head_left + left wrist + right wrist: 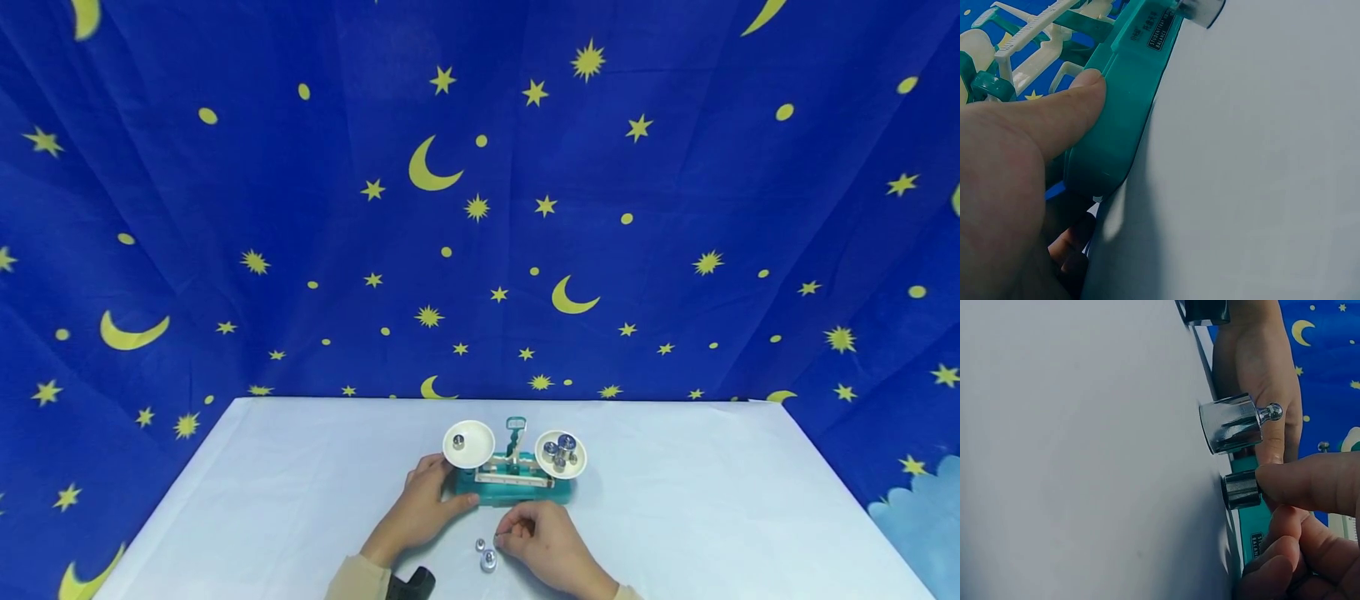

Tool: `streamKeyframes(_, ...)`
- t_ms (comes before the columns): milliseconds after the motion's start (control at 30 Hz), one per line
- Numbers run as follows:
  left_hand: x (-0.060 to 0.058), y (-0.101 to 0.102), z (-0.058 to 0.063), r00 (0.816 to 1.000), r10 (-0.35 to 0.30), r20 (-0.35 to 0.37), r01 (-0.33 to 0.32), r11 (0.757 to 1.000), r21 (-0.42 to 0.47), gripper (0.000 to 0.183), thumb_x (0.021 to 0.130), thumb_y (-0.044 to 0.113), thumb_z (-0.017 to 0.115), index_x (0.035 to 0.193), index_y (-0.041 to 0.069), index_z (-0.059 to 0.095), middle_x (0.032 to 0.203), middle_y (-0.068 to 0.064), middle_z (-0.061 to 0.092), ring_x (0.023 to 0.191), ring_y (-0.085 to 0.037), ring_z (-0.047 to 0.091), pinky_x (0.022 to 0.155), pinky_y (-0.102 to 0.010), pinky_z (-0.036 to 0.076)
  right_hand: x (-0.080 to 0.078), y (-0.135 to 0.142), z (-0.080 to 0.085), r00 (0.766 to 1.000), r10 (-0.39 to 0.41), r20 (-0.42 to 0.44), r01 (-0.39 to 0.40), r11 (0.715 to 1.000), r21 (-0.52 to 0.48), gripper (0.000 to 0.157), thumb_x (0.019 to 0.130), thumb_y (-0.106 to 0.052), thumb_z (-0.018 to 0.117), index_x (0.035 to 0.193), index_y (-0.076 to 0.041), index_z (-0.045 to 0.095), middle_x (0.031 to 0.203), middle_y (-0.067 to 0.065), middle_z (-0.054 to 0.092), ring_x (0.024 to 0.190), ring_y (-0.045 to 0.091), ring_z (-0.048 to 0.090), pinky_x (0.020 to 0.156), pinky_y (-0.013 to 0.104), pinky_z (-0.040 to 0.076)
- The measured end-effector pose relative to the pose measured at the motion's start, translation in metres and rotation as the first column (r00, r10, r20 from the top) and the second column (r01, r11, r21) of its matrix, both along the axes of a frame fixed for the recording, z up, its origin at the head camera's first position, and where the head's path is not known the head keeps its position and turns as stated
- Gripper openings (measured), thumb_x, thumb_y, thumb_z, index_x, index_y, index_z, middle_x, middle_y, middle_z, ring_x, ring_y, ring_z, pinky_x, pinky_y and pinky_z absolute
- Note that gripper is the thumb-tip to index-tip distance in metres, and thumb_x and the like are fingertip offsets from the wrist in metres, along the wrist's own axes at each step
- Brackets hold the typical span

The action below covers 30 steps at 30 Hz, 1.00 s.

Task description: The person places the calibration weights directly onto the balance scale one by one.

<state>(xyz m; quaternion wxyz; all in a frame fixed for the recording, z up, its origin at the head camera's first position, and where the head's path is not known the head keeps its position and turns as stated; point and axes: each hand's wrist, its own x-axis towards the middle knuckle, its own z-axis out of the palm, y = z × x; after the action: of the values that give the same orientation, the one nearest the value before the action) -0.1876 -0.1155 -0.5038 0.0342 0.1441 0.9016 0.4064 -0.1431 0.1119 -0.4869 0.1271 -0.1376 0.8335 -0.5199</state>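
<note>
A teal balance scale [515,492] stands on the table with two white pans. My left hand [423,507] grips the left end of its base. In the left wrist view the thumb [1088,90] lies over the base, the other fingers partly hidden beyond it. My right hand [547,543], in front of the scale, pinches the top of a small metal weight [1242,489] at the tabletop. Beside it stand a larger knobbed weight [488,562] and a small weight [480,544]. One weight [458,442] sits in the left pan [476,454]; several metal weights [567,444] sit in the right pan [547,469].
A white cloth covers the table [712,517]. Behind it and at both sides hangs a blue curtain [510,233] with yellow moons and stars. A black strap device [412,583] is on the left wrist.
</note>
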Motion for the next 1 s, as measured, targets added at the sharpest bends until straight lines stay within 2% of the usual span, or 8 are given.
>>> streamKeyframes(400,0.0007,0.0002,0.002,1.0,0.001,0.017,-0.001,1.0,0.002,0.081,0.088,0.052,0.071,0.149,0.003,0.047,0.144,-0.017,0.054,0.138,-0.037,0.038,0.11,-0.063,0.03,0.0001,-0.0005,-0.0004,1.0,-0.01,-0.008,0.01,1.0,-0.014,0.007,0.086,-0.009,0.076,0.084,-0.016,0.074,0.065,-0.007,0.056,0.059,0.004,0.049,0.051,0.017,0.038)
streamKeyframes(567,0.0006,0.0,0.0018,1.0,-0.004,0.012,0.004,1.0,-0.002,0.081,0.088,0.052,0.071,0.149,0.004,0.047,0.144,-0.016,0.054,0.138,-0.036,0.039,0.109,-0.062,0.03,0.001,-0.0017,0.0008,1.0,-0.017,0.008,0.017,1.0,-0.014,0.003,0.086,-0.012,0.077,0.086,-0.013,0.074,0.066,-0.006,0.057,0.06,0.005,0.049,0.052,0.018,0.039)
streamKeyframes(767,0.0007,-0.0002,0.0017,1.0,-0.002,0.004,0.002,1.0,-0.005,0.081,0.088,0.052,0.071,0.149,0.003,0.047,0.143,-0.016,0.055,0.138,-0.036,0.039,0.109,-0.062,0.031,0.0024,-0.003,0.0037,1.0,-0.019,0.024,0.019,1.0,-0.022,0.009,0.085,-0.015,0.078,0.089,-0.008,0.075,0.067,-0.005,0.057,0.061,0.007,0.05,0.052,0.018,0.04)
streamKeyframes(1000,0.0009,-0.0004,0.0022,1.0,-0.002,0.013,0.002,1.0,-0.009,0.081,0.089,0.053,0.07,0.149,0.004,0.047,0.144,-0.016,0.054,0.138,-0.037,0.038,0.11,-0.063,0.03,0.0021,-0.0025,0.006,1.0,-0.016,0.01,0.017,0.999,-0.03,0.01,0.085,-0.018,0.078,0.09,-0.009,0.075,0.067,-0.006,0.058,0.061,0.006,0.05,0.053,0.018,0.04)
